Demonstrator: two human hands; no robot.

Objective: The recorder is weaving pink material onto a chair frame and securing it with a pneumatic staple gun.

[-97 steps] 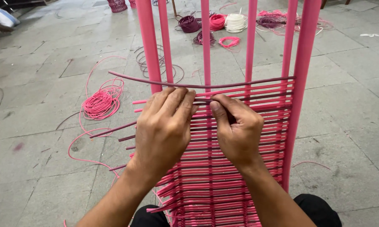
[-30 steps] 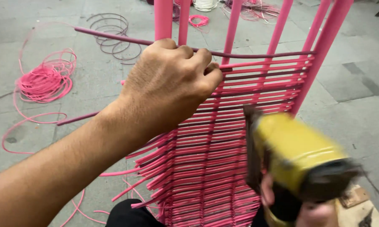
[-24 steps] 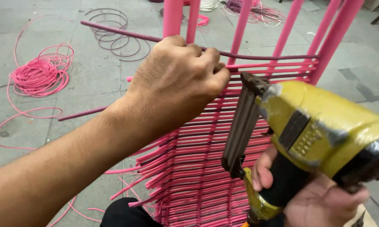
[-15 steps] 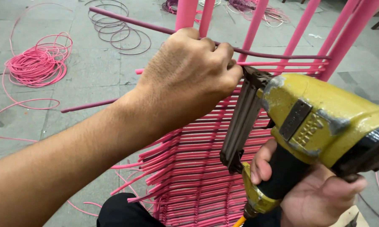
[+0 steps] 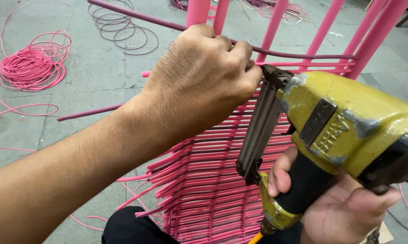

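My left hand (image 5: 204,81) is closed in a fist at upper centre of the frame, pinching the top pink strand (image 5: 303,64) against the pink woven frame (image 5: 213,180). My right hand (image 5: 344,212), lower right, is wrapped tightly around the black grip of the yellow nail gun (image 5: 348,122); its nose sits just beside my left knuckles, touching the upper strands.

Handling, as I judge it:
- Nail gun: metal-bodied and probably heavy, with worn paint. Hold it by the black grip only and keep the left fingers away from the nose.
- Strands: thin, flexible, smooth plastic cord, likely slippery and springy. Pinch them close to the fixing point.
- Frame uprights: stiff tubes, suitable for bracing.

Count:
- One nail gun.
- One woven frame, with five pink uprights visible at the top of the frame.
- One dark purple strand (image 5: 136,18) crossing the uprights.
- One pink cord coil (image 5: 34,65) on the floor at upper left.
- One loose set of dark cord loops (image 5: 122,29) at upper centre-left.
- Woven rows: too many and too overlapped to count.
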